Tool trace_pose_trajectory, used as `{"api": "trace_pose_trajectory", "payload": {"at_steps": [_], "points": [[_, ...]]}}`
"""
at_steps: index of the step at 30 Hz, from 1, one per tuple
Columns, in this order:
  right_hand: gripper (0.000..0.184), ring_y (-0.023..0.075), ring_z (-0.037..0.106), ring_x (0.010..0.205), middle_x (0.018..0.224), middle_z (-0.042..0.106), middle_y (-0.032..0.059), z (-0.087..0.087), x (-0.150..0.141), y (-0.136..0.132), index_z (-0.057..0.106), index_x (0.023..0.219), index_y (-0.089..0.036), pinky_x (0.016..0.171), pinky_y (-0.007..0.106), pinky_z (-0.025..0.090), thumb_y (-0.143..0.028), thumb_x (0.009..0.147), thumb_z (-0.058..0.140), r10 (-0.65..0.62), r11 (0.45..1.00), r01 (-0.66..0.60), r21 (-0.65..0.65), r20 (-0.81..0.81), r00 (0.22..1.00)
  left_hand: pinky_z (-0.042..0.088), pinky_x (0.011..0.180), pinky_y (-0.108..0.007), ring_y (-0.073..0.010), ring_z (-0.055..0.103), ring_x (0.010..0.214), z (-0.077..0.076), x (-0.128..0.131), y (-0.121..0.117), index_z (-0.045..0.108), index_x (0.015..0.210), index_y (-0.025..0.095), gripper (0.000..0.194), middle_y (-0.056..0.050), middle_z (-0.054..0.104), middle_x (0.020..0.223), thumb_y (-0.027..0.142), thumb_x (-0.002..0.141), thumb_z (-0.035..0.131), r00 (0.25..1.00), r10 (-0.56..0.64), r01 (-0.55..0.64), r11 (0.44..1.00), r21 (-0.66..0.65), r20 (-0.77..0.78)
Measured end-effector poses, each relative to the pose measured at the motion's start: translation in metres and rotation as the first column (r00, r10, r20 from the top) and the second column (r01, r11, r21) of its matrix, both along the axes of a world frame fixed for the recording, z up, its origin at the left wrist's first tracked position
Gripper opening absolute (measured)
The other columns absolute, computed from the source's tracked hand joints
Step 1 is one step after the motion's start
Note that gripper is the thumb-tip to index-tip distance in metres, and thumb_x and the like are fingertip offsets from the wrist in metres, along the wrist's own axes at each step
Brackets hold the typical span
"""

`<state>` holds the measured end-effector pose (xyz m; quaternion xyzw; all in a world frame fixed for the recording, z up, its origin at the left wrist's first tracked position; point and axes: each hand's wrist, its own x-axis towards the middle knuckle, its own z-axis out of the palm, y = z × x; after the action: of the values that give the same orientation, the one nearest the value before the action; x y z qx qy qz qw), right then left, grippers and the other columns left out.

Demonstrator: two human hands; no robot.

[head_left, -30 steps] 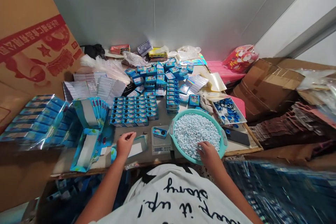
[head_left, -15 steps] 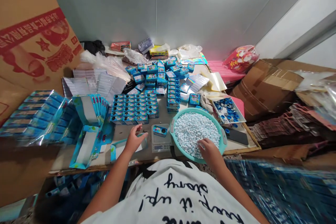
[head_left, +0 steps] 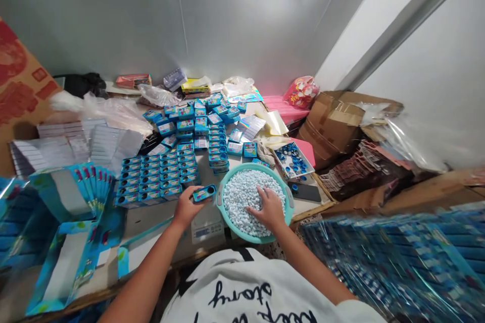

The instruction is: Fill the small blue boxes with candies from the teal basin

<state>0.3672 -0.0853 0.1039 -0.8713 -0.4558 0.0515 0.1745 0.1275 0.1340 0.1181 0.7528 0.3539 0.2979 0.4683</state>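
My left hand [head_left: 187, 208] is closed on a small blue box [head_left: 204, 193] with a dark round hole, lifted above the white scale [head_left: 206, 229]. Right beside it stands a turquoise basin [head_left: 221, 212] full of small pale-blue pellets [head_left: 242, 186]. My right hand [head_left: 270, 208] lies in the pellets with its fingers spread. Rows of filled-out blue boxes [head_left: 151, 176] stand left of the basin, holes facing up. Behind them, more blue boxes [head_left: 185, 125] lie in a loose heap.
A white tray [head_left: 303, 174] of blue round caps and a dark phone [head_left: 306, 192] sit right of the basin. Open blue display cartons [head_left: 62, 262] stand at the left. Brown cardboard boxes [head_left: 326, 126] crowd the right side, above wrapped blue packs [head_left: 394, 257].
The small blue box that lay on the scale is now up in my left hand. My right hand has spread its fingers and reached farther into the pellets. The view has turned right.
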Motion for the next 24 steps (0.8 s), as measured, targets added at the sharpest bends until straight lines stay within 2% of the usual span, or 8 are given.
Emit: {"api": "trace_pose_trajectory", "payload": {"at_steps": [3, 6, 8, 11, 14, 17, 21, 24], "points": [[0.069, 0.036, 0.047, 0.123, 0.133, 0.051, 0.0146, 0.0, 0.002, 0.001, 0.052, 0.132, -0.023, 0.102, 0.049, 0.037, -0.059, 0.075, 0.068, 0.006, 0.999, -0.004, 0.036, -0.032, 0.999, 0.053, 0.089, -0.042, -0.0255, 0.064, 0.1, 0.038, 0.034, -0.013, 0.067, 0.106, 0.019, 0.039, -0.008, 0.066, 0.106, 0.036, 0.073, 0.078, 0.986, -0.067, 0.057, 0.996, 0.072, 0.15], [0.056, 0.0309, 0.053, 0.11, 0.12, 0.057, 0.0129, -0.002, 0.006, 0.004, 0.056, 0.126, -0.021, 0.095, 0.043, 0.042, -0.049, 0.079, 0.067, 0.04, 0.996, -0.034, 0.086, -0.071, 0.997, 0.054, 0.088, -0.04, -0.0251, 0.065, 0.1, 0.057, 0.084, -0.032, 0.066, 0.107, 0.019, 0.04, -0.009, 0.065, 0.107, 0.037, 0.073, 0.078, 0.964, -0.102, 0.09, 0.994, 0.057, 0.246], [0.045, 0.0277, 0.055, 0.102, 0.109, 0.059, 0.011, -0.005, 0.011, 0.006, 0.059, 0.119, -0.021, 0.09, 0.039, 0.043, -0.039, 0.079, 0.067, 0.083, 0.991, -0.071, 0.117, -0.099, 0.992, 0.054, 0.091, -0.04, -0.0247, 0.065, 0.102, 0.057, 0.115, -0.046, 0.066, 0.106, 0.02, 0.039, -0.008, 0.066, 0.108, 0.038, 0.073, 0.079, 0.951, -0.136, 0.125, 0.99, 0.059, 0.277], [0.029, 0.0241, 0.055, 0.092, 0.096, 0.06, 0.0079, -0.009, 0.019, 0.007, 0.064, 0.107, -0.021, 0.083, 0.035, 0.044, -0.025, 0.078, 0.065, 0.141, 0.98, -0.118, 0.162, -0.135, 0.981, 0.051, 0.097, -0.041, -0.0249, 0.063, 0.11, 0.046, 0.148, -0.064, 0.065, 0.107, 0.02, 0.04, -0.009, 0.066, 0.114, 0.037, 0.073, 0.078, 0.938, -0.176, 0.174, 0.984, 0.035, 0.298], [0.019, 0.0222, 0.056, 0.086, 0.087, 0.059, 0.0055, -0.009, 0.026, 0.006, 0.065, 0.097, -0.021, 0.077, 0.032, 0.044, -0.018, 0.079, 0.059, 0.189, 0.962, -0.148, 0.227, -0.17, 0.967, 0.05, 0.097, -0.04, -0.0237, 0.064, 0.11, 0.035, 0.161, -0.074, 0.061, 0.11, 0.02, 0.041, -0.009, 0.067, 0.117, 0.035, 0.075, 0.076, 0.946, -0.182, 0.201, 0.979, -0.044, 0.268], [0.018, 0.0208, 0.058, 0.084, 0.088, 0.062, 0.0052, -0.003, 0.03, 0.003, 0.066, 0.095, -0.022, 0.077, 0.032, 0.045, -0.019, 0.082, 0.055, 0.228, 0.93, -0.131, 0.344, -0.26, 0.938, 0.052, 0.093, -0.039, -0.0226, 0.066, 0.104, 0.029, 0.163, -0.074, 0.06, 0.109, 0.02, 0.04, -0.006, 0.068, 0.111, 0.033, 0.074, 0.076, 0.97, -0.171, 0.187, 0.98, -0.076, 0.172], [0.016, 0.0217, 0.062, 0.087, 0.092, 0.068, 0.0061, 0.016, 0.032, -0.001, 0.068, 0.093, -0.022, 0.081, 0.035, 0.048, -0.029, 0.084, 0.057, 0.148, 0.87, 0.066, 0.489, -0.388, 0.91, 0.052, 0.091, -0.039, -0.0232, 0.066, 0.101, 0.026, 0.163, -0.069, 0.059, 0.113, 0.02, 0.043, -0.006, 0.068, 0.11, 0.03, 0.074, 0.075, 0.983, -0.174, 0.179, 0.981, -0.079, 0.066], [0.021, 0.0218, 0.063, 0.084, 0.091, 0.07, 0.0061, 0.039, 0.034, 0.003, 0.07, 0.091, -0.021, 0.077, 0.034, 0.049, -0.038, 0.081, 0.064, 0.01, 0.781, 0.305, 0.545, -0.5, 0.866, 0.05, 0.097, -0.039, -0.024, 0.064, 0.109, 0.028, 0.163, -0.069, 0.06, 0.118, 0.022, 0.046, -0.007, 0.067, 0.118, 0.026, 0.075, 0.074, 0.972, -0.229, 0.231, 0.971, -0.066, 0.049]]}}
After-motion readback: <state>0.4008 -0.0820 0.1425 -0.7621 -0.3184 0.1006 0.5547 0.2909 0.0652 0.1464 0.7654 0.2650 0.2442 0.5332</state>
